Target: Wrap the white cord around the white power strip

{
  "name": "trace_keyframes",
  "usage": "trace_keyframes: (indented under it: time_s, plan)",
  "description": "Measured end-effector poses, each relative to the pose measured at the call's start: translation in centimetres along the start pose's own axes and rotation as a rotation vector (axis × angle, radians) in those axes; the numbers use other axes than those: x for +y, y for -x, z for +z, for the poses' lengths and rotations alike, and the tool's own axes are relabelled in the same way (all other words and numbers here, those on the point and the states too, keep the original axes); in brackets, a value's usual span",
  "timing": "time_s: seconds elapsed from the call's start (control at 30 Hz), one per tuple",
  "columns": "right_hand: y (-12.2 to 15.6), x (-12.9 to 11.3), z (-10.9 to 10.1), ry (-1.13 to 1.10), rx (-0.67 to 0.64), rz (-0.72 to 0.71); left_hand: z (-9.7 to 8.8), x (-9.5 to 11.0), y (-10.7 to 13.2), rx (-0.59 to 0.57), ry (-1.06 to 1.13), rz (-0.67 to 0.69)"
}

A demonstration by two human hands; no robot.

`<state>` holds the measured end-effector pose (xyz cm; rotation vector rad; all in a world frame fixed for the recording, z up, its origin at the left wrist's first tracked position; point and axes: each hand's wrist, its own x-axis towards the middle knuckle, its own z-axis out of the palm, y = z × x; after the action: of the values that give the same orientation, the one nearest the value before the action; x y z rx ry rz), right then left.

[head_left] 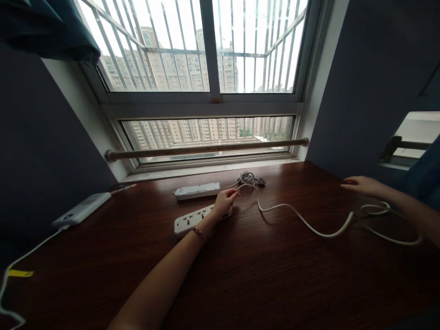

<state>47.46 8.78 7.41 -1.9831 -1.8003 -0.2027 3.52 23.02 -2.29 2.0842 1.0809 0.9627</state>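
Cord [302, 220] trails white across the dark desk [240, 275], from the nearer power strip [192, 219] to a loop at the right edge. In the head view, the left hand [225, 200] pinches it by the strip, likely steadying that end. The right hand [360, 184] hovers flat and open, holding nothing.

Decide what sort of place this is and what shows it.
Probably a high-rise flat: wooden desk under a barred window facing apartment towers; left hand pinching a white cable by a power strip.

near power strip [201, 217] before far power strip [197, 190] | power bank [82, 208] left | cable [275, 207] right
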Motion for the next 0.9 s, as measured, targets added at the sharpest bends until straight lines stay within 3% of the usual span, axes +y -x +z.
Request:
trace_keyframes:
  time_s: [0.1,0.2,0.3,0.43,0.53,0.6,0.73,0.83,0.9]
  plan:
    - [0.3,-8.1,1.6,-0.074,-0.217,-0.255,-0.5,0.6,0.3,-0.054,-0.184,0.002]
    - [2.2,-16.8,3.7,-0.064,-0.346,-0.511,-2.3,1.5,0.9,-0.188,-0.407,-0.030]
    - [2.9,-22.9,6.5,0.034,-0.383,-0.572,-4.9,2.6,1.7,-0.337,-0.644,-0.173]
    - [-0.1,-26.5,9.8,0.126,-0.440,-0.496,-7.4,3.7,2.1,-0.522,-0.870,-0.386]
    - [-3.5,-28.0,10.4,0.107,-0.415,-0.462,-8.0,3.9,1.8,-0.652,-0.920,-0.414]
    - [-5.1,-28.9,10.1,0.039,-0.351,-0.495,-8.5,4.0,1.6,-0.674,-0.942,-0.381]
    - [-6.1,-29.9,9.4,-0.145,-0.247,-0.647,-11.0,6.2,1.9,-0.569,-0.963,-0.210]
    - [-6.0,-29.8,8.7,-0.255,-0.200,-0.729,-13.8,9.1,2.7,-0.311,-1.026,-0.043]
    - [-5.8,-29.8,7.9,-0.324,-0.156,-0.740,-15.5,10.6,3.4,-0.049,-1.092,0.143]
